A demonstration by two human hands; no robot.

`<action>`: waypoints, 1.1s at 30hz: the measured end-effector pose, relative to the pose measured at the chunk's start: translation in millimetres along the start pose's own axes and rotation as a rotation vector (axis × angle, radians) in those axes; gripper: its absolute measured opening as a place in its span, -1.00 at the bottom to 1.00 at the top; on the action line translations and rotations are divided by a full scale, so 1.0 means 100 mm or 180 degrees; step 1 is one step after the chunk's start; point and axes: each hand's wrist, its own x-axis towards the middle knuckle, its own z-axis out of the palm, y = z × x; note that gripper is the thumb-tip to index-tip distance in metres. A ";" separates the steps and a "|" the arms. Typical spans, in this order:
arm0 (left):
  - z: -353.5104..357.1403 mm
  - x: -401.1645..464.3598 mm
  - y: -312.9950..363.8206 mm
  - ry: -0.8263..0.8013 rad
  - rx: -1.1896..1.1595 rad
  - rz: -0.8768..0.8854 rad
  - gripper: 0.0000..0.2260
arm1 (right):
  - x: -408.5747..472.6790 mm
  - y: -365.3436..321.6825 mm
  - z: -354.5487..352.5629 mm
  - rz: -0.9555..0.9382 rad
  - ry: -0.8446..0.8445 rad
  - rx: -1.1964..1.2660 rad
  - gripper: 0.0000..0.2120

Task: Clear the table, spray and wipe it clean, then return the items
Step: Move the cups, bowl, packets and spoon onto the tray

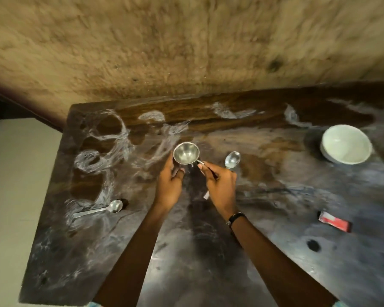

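A small steel cup (186, 152) is at the middle of the dark wooden table (208, 251). My left hand (170, 185) grips the cup's left side from below. At the cup's thin handle, the fingers of my right hand (221, 187) pinch it. A steel spoon (232, 159) shows its bowl just beyond my right hand and its handle tip under the palm; whether that hand holds it is unclear. A second spoon (114, 206) lies near the table's left edge. White smeared streaks cover much of the tabletop.
A white bowl (346, 144) stands at the far right. A red and white packet (334, 220) lies on the right side, with a dark round spot (313, 245) in front of it. A rough tan wall (186, 41) runs behind the table. Pale floor shows at the left.
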 end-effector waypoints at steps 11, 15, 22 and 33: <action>2.30 -0.59 1.12 -0.0208 -0.0263 0.0532 -0.57 | 0.13 0.29 -2.53 0.0099 0.0823 0.0274 -0.85; 3.28 -0.91 1.49 -0.0641 -0.0327 0.0644 -0.54 | 0.16 0.47 -3.56 0.0160 0.1253 0.0208 -0.85; 4.80 -1.38 1.89 -0.1412 -0.0325 0.0728 -0.53 | 0.04 0.86 -5.20 0.0275 0.1716 -0.0205 -0.88; 6.22 -1.70 2.23 -0.2498 -0.0097 0.0643 -0.45 | 0.11 1.37 -6.93 0.0388 0.2977 0.0110 -0.83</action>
